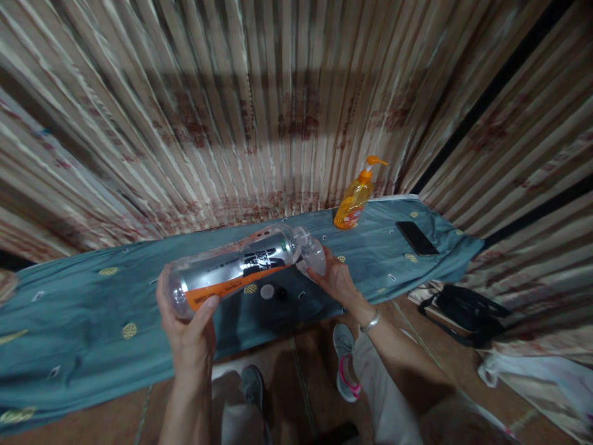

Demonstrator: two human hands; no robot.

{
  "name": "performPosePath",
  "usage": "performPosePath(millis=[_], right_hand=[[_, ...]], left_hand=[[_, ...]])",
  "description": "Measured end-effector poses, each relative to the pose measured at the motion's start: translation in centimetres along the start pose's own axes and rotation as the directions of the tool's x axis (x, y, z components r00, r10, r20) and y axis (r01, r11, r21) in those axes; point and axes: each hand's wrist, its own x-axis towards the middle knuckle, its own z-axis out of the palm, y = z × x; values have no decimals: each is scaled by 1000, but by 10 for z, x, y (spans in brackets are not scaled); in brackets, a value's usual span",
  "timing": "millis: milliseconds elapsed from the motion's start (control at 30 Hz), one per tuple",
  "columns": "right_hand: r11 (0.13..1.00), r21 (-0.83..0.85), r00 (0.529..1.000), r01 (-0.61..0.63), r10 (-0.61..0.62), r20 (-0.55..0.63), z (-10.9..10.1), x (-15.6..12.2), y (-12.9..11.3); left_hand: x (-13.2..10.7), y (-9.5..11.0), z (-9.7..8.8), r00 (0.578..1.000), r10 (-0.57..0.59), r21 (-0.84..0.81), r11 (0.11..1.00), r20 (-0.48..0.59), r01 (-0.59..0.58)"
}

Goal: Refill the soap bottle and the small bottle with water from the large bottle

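My left hand (192,327) is wrapped around the base of a large clear plastic bottle (236,269) with a silver, black and orange label. The bottle lies almost level in the air above the teal cloth, its neck pointing right. My right hand (336,275) grips a small clear plastic bottle (315,253) with its fingers closed around it. The two bottles' mouths are close together; whether they touch I cannot tell. Below the large bottle, a white round cap (267,291) and a dark round cap (281,293) lie on the cloth.
A pump bottle (353,201) of orange-yellow liquid stands at the back of the teal cloth (176,253). A black phone (417,238) lies to the right. A black bag (467,312) sits lower right. Pleated curtains (278,123) hang behind, with dark poles at right.
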Motion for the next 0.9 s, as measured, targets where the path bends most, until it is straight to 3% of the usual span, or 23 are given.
performPosePath(millis=[100, 367, 633, 900], right_hand=[[1000, 2, 1000, 8, -8, -20, 3, 0, 2], [1000, -7, 1000, 11, -11, -11, 2, 0, 3], [1000, -6, 1000, -11, 11, 1, -2, 0, -1], [1000, -18, 1000, -5, 5, -14, 0, 1, -1]], left_hand=[[1, 3, 3, 997, -60, -85, 995, -54, 55], [0, 10, 6, 997, -66, -52, 997, -37, 64], [0, 10, 6, 991, -112, -119, 987, -66, 104], [0, 5, 3, 997, -63, -85, 995, -41, 60]])
